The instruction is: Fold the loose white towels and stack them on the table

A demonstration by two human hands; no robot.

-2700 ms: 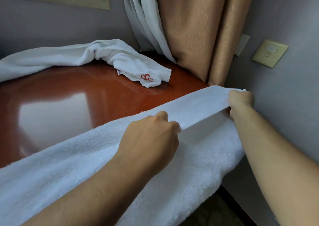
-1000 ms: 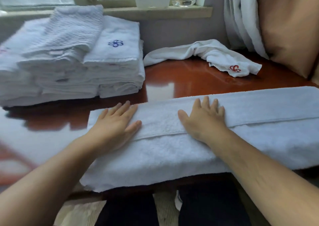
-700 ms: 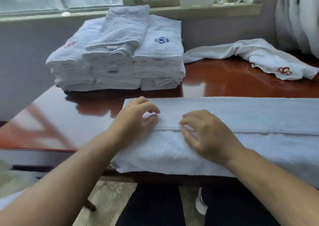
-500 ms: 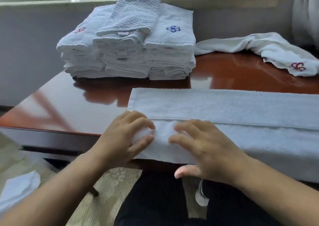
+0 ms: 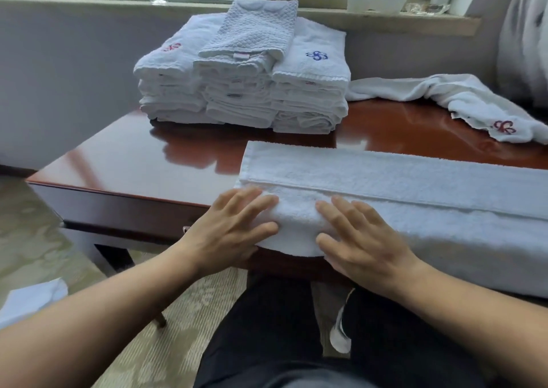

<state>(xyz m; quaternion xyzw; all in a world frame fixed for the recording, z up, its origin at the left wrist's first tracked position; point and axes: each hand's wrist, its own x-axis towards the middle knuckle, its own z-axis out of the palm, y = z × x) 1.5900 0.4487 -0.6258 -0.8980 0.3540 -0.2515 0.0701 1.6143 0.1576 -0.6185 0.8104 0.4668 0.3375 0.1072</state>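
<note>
A long white towel [image 5: 415, 186], folded lengthwise, lies across the near edge of the red-brown table [image 5: 142, 162] and droops over its front. My left hand [image 5: 231, 227] rests flat with straight fingers on the towel's left end. My right hand [image 5: 355, 239] lies flat beside it on the drooping part, fingers spread. A stack of folded white towels [image 5: 243, 82] stands at the back left of the table. One loose white towel [image 5: 462, 100] with a red emblem lies crumpled at the back right.
A window sill [image 5: 326, 13] with a white container [image 5: 376, 0] runs behind the stack. White curtains [image 5: 525, 31] hang at the far right. A white cloth [image 5: 29, 298] lies on the patterned floor at lower left. My dark-trousered legs are below the table edge.
My view swung left from the towel's right end to its left end. Both hands went from curled fingers pinching the towel's front part to lying flat on it.
</note>
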